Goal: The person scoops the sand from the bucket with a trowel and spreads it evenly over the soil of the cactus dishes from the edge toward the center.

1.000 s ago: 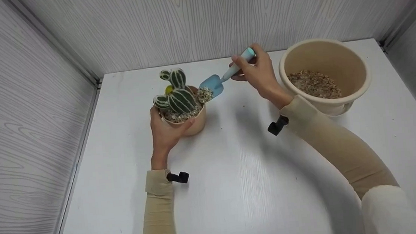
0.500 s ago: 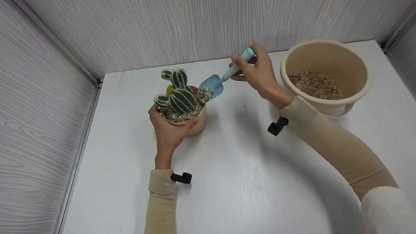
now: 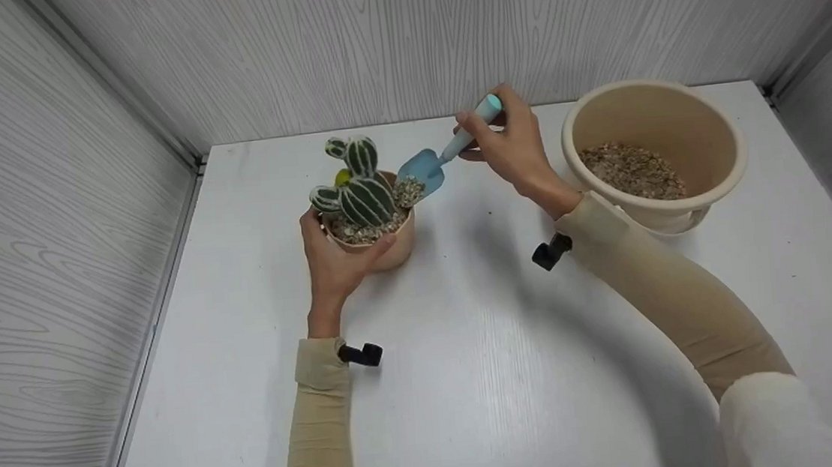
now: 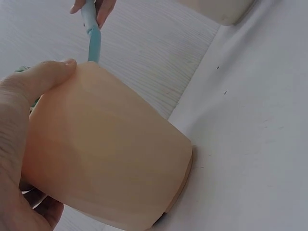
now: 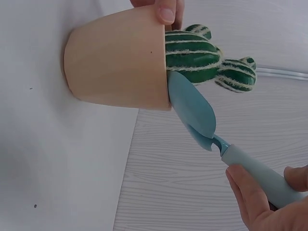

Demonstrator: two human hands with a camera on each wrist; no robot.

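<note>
small pot [image 3: 380, 248], frame centre-left: rigid, smooth, likely top-heavy with cactus [image 3: 360, 193]; left hand [image 3: 335, 259] wraps its wall. trowel [image 3: 429, 168]: light, stiff; right hand [image 3: 510, 146] pinches handle.

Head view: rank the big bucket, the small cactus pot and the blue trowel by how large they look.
1. big bucket
2. small cactus pot, held by the left hand
3. blue trowel, held by the right hand

All sit at similar depth, so the order is safe.

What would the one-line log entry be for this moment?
left hand: grips pot | right hand: holds trowel, blade with gravel at pot rim | cactus in pot | bucket with gravel, right
</note>
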